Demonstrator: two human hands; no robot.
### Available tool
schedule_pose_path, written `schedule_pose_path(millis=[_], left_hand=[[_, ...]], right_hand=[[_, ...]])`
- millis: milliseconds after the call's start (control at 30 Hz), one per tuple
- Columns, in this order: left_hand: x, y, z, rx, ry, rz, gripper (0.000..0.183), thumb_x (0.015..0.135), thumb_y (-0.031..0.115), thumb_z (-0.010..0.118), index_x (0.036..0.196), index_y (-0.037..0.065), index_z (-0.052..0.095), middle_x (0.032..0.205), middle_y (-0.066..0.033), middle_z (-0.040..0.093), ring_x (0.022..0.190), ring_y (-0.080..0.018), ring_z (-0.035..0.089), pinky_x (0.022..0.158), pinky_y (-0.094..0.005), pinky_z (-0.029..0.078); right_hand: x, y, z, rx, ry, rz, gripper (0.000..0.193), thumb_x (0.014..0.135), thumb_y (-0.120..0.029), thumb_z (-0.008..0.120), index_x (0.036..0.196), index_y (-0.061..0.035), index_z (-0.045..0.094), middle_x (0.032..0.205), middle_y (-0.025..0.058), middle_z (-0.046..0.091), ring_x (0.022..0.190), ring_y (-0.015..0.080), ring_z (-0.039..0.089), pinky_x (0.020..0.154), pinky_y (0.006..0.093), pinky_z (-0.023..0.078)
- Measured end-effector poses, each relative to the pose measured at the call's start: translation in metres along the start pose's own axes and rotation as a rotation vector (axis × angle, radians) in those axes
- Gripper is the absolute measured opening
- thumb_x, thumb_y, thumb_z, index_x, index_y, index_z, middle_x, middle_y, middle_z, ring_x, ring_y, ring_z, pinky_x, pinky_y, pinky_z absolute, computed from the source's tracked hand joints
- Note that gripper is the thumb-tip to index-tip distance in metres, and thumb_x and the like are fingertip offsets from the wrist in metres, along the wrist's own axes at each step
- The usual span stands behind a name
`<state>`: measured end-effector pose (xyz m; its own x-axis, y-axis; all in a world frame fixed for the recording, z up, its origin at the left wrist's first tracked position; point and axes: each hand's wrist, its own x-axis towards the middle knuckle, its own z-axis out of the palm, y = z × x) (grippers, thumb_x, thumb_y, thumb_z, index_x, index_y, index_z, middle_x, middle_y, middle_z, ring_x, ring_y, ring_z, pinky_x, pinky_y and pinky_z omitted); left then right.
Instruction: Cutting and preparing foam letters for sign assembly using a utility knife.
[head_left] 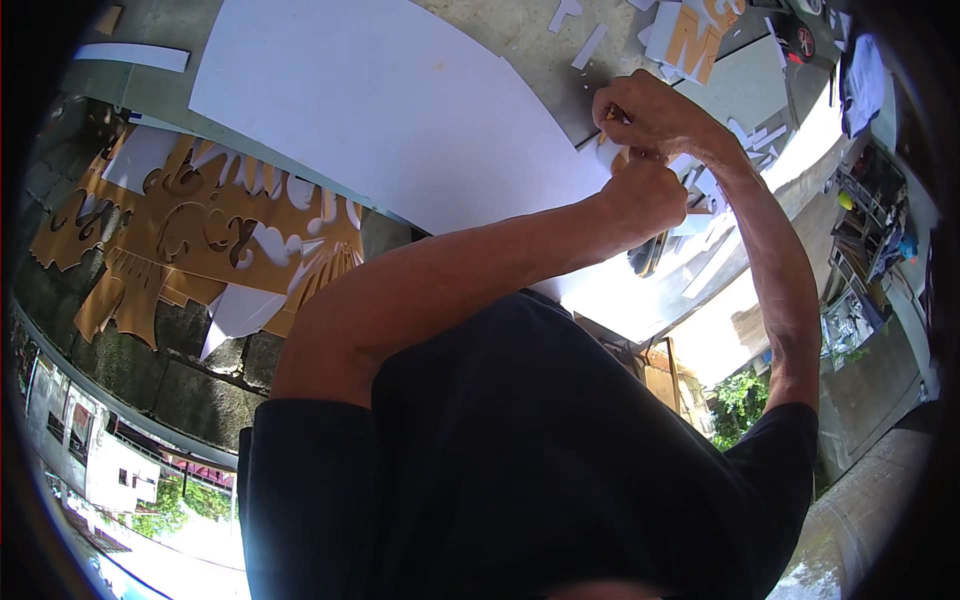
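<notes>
Over the right side of the table, my two hands are close together, nearly touching. My left hand point(648, 198) is a closed fist, its arm crossing in front of my chest. Just beyond it, my right hand point(645, 115) bends inward with fingers curled. Between them shows part of a small pale piece point(606, 154), white with a tan patch. Its kind and most of its shape are hidden by the fingers. A large white sheet point(390, 110) with a curved far edge lies flat to the left of my hands.
Cut-out white and tan letters point(692, 40) lie at the far right. White offcuts point(590, 47) are scattered around there and beside my right wrist. Tan sheets point(190, 225) with curly cut-outs lie on the stone floor point(130, 370) at the left, below the table edge.
</notes>
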<state>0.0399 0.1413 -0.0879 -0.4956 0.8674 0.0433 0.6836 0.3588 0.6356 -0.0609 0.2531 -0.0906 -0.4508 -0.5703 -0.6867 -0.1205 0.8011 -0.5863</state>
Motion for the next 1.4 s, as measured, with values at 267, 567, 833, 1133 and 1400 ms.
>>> schedule_pose_path(millis=[267,567,833,1133,1400], left_hand=[[0.003,-0.005,0.005,0.039,-0.027,0.064,0.014,0.063,0.015,0.078,0.077,0.013,0.081,0.089,-0.0114,0.076,0.112,-0.0353,0.065,0.102,-0.0516,0.045],[0.002,-0.005,0.002,0.070,-0.016,0.042,0.009,0.065,0.015,0.077,0.074,0.014,0.080,0.086,-0.0111,0.076,0.111,-0.0355,0.065,0.105,-0.0528,0.042],[0.001,-0.007,0.000,0.077,-0.009,0.028,0.011,0.065,0.015,0.077,0.075,0.014,0.080,0.091,-0.0129,0.076,0.112,-0.0372,0.064,0.104,-0.0529,0.043],[0.005,-0.003,0.009,0.020,-0.176,0.006,0.015,0.062,0.015,0.078,0.076,0.014,0.081,0.086,-0.0105,0.075,0.111,-0.0361,0.064,0.097,-0.0509,0.047],[0.000,-0.007,0.008,0.071,0.081,0.029,0.009,0.065,0.014,0.077,0.074,0.013,0.079,0.078,-0.0075,0.074,0.110,-0.0328,0.066,0.100,-0.0507,0.045]], right_hand=[[-0.019,0.024,-0.019,0.020,0.216,0.043,0.017,0.083,-0.015,0.064,0.087,0.0010,0.068,0.071,0.0144,0.068,0.059,0.0212,0.064,0.060,0.0348,0.052],[-0.027,0.034,-0.016,-0.008,0.296,0.036,0.017,0.083,-0.014,0.064,0.090,0.0015,0.068,0.068,0.0136,0.064,0.058,0.0186,0.061,0.058,0.0351,0.049],[-0.030,0.022,-0.034,0.004,0.253,0.125,0.019,0.084,-0.016,0.063,0.089,0.0015,0.068,0.069,0.0142,0.066,0.059,0.0226,0.062,0.061,0.0359,0.051],[-0.007,0.016,0.000,0.020,0.094,-0.048,0.017,0.083,-0.017,0.063,0.088,-0.0017,0.068,0.074,0.0125,0.068,0.063,0.0257,0.065,0.063,0.0363,0.053],[-0.026,0.026,-0.022,0.014,0.239,0.032,0.017,0.083,-0.016,0.063,0.087,0.0004,0.067,0.069,0.0134,0.065,0.059,0.0219,0.062,0.059,0.0344,0.050]])
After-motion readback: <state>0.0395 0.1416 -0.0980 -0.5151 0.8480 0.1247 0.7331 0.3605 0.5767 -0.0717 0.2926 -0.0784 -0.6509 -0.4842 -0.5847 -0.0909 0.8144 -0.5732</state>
